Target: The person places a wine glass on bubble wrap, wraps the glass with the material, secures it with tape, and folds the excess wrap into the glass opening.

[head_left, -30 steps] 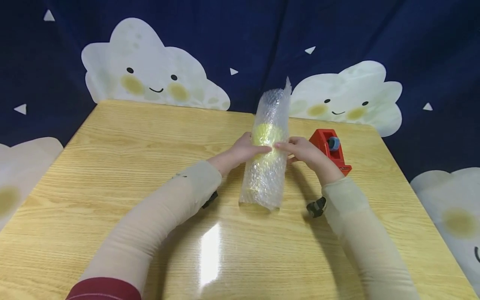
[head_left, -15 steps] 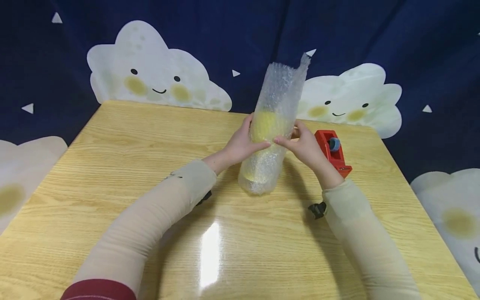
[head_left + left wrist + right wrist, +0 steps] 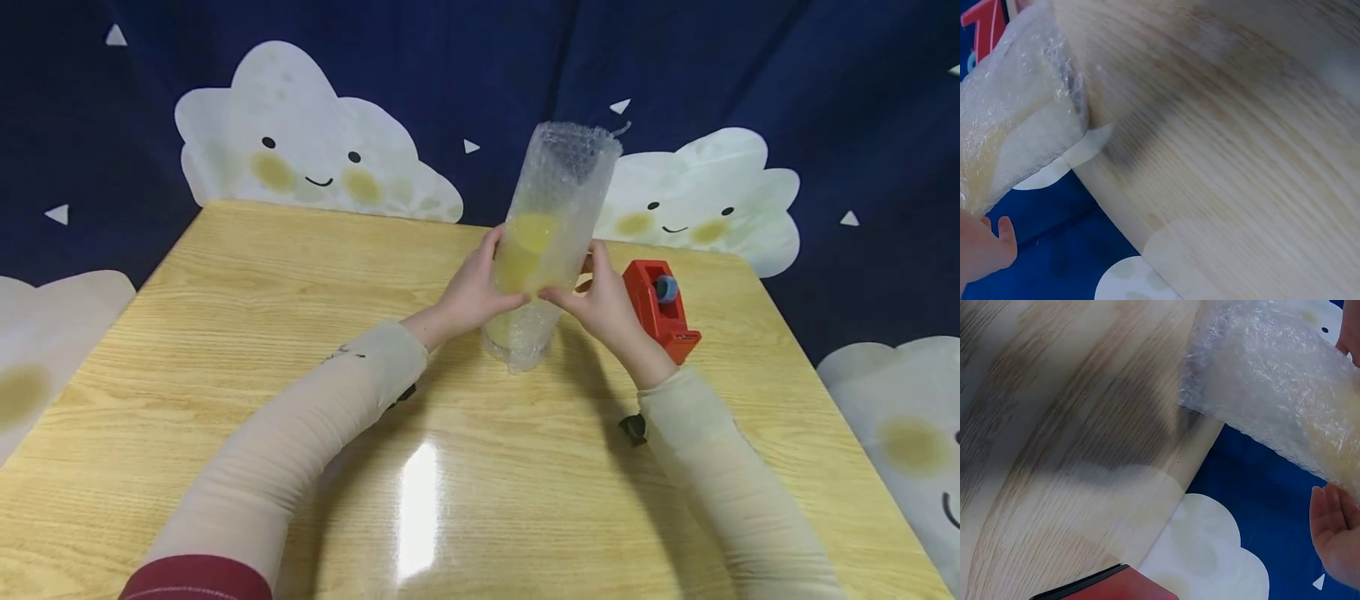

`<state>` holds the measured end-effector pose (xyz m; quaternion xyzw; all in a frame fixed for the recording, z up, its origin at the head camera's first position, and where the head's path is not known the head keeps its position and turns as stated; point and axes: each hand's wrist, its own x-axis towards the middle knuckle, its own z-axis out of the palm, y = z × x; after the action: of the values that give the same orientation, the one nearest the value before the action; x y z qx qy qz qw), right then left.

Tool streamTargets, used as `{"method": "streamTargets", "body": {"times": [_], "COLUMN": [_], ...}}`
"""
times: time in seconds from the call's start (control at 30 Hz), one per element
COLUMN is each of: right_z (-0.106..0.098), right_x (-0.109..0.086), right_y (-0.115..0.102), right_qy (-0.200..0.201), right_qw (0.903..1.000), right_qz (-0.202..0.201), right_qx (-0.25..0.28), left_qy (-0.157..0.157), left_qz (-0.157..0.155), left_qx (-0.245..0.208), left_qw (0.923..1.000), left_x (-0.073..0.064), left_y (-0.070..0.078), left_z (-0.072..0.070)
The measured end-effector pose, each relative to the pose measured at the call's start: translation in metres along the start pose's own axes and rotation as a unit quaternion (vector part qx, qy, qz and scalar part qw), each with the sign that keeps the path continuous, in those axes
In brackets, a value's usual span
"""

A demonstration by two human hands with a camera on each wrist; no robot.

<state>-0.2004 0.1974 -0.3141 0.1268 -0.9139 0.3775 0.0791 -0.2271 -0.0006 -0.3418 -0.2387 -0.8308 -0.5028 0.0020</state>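
Observation:
A roll of clear bubble wrap (image 3: 558,183) stands tilted over the table, its upper end leaning away to the right. Through the wrap shows a yellow object (image 3: 534,233) whose kind I cannot tell. My left hand (image 3: 472,283) grips the roll from the left side, thumb across the front. On the opposite side my right hand (image 3: 606,304) holds it too, its thumb almost meeting the left one. In the left wrist view the wrapped bundle (image 3: 1029,87) is at the left edge; in the right wrist view the bubble wrap (image 3: 1260,375) fills the upper right.
A red tape dispenser (image 3: 651,287) with a small blue roll (image 3: 666,289) stands just right of my right hand. The wooden table (image 3: 315,275) ends at a dark blue curtain (image 3: 510,75) printed with white clouds.
The roll has been raised and tipped, so its open upper end now faces more toward me. Both hands have stayed on it and shifted a little.

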Motion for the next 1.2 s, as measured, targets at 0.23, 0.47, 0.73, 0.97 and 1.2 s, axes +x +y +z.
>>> {"method": "streamTargets", "body": {"times": [0.23,0.47,0.73,0.97,1.2], "right_z": [-0.003,-0.007,-0.009,-0.012,-0.010], "right_x": [-0.003,-0.002,0.001,0.002,0.000], "right_y": [-0.001,-0.001,0.000,0.000,-0.001], "right_qy": [-0.011,-0.052,-0.069,-0.063,-0.069], "right_qw": [0.9998,0.9982,0.9963,0.9965,0.9960], "right_qz": [-0.009,-0.008,-0.007,-0.001,0.001], "right_qx": [-0.010,0.029,0.051,0.056,0.058], "left_qy": [0.009,0.011,-0.001,-0.030,-0.028], "left_qz": [0.001,0.014,0.009,0.005,-0.025], "left_qx": [0.006,0.010,0.021,-0.016,-0.139], "left_qw": [0.9999,0.9998,0.9997,0.9994,0.9896], "left_x": [-0.003,-0.005,-0.006,-0.005,-0.006], "left_y": [-0.002,-0.002,0.001,0.009,0.013], "left_z": [0.005,0.007,0.003,-0.007,-0.012]}}
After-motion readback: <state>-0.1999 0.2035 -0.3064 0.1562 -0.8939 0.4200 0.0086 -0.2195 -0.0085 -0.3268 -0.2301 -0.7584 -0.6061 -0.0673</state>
